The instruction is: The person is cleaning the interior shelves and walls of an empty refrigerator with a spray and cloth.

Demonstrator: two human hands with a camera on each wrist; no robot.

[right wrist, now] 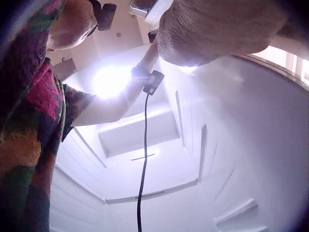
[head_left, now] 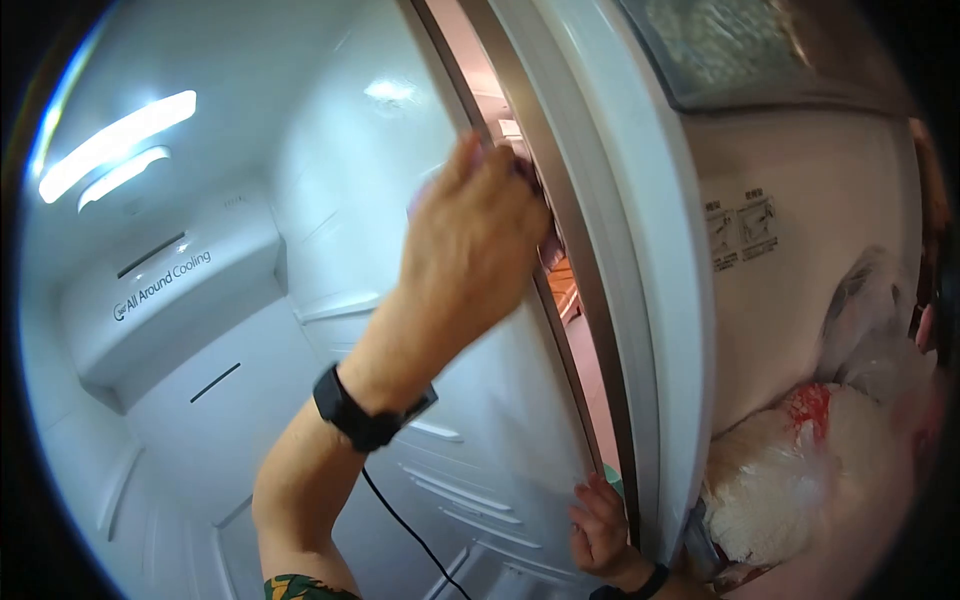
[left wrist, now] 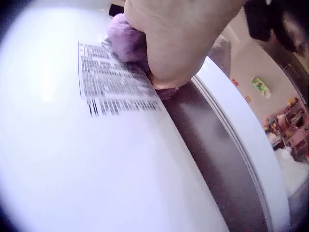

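In the head view my left hand (head_left: pixel 478 232) is raised against the front edge of the fridge's inner wall (head_left: pixel 370 190). It grips a bunched purple cloth (left wrist: pixel 126 41), which the left wrist view shows pressed over the edge beside a printed label (left wrist: pixel 113 79). Most of the cloth is hidden under the palm. Low down, my right hand (head_left: pixel 600 525) rests by the same front edge, its fingers extended and slightly bent, nothing seen in them. The right wrist view shows only the blurred heel of the right hand (right wrist: pixel 207 36).
The open fridge door (head_left: pixel 600 200) stands close on the right, with bagged food (head_left: pixel 790 480) in its lower shelf. A bright lamp (head_left: pixel 120 145) glows inside the compartment. A black cable (head_left: pixel 410 530) hangs from the left wristband (head_left: pixel 365 410).
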